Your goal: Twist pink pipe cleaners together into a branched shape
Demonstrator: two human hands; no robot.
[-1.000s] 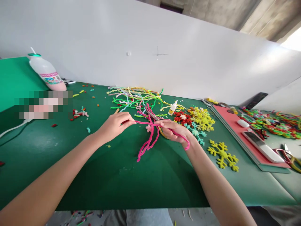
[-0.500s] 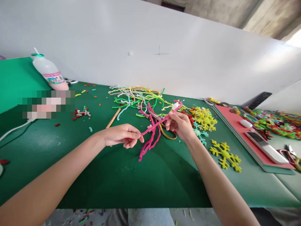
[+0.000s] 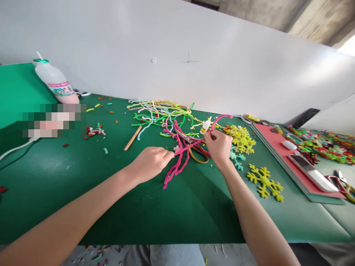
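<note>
A pink pipe cleaner (image 3: 191, 146) is stretched between my two hands above the green table. My left hand (image 3: 154, 162) is closed on its near end, fingers pressed together. Further along, my right hand (image 3: 219, 146) grips it in a fist, and its free end curves up past the knuckles. Beneath it lie several wavy pink pipe cleaners (image 3: 174, 173) and a pair of scissors (image 3: 200, 159) with gold-coloured handles, partly covered. A small white glue bottle (image 3: 205, 125) stands just behind my right hand.
Multicoloured pipe cleaners (image 3: 155, 111) are heaped at the back. Yellow snowflake shapes (image 3: 264, 181) lie to the right, beside a red folder (image 3: 273, 146) bearing a white device. A wooden stick (image 3: 133, 137) and cut scraps (image 3: 94, 131) are on the left, near a pink drink bottle (image 3: 58, 83).
Both hands have closed more tightly on the pink pipe cleaner and turned knuckles up. My left hand has shifted slightly right, and the pipe cleaner's far end now arcs out to the right.
</note>
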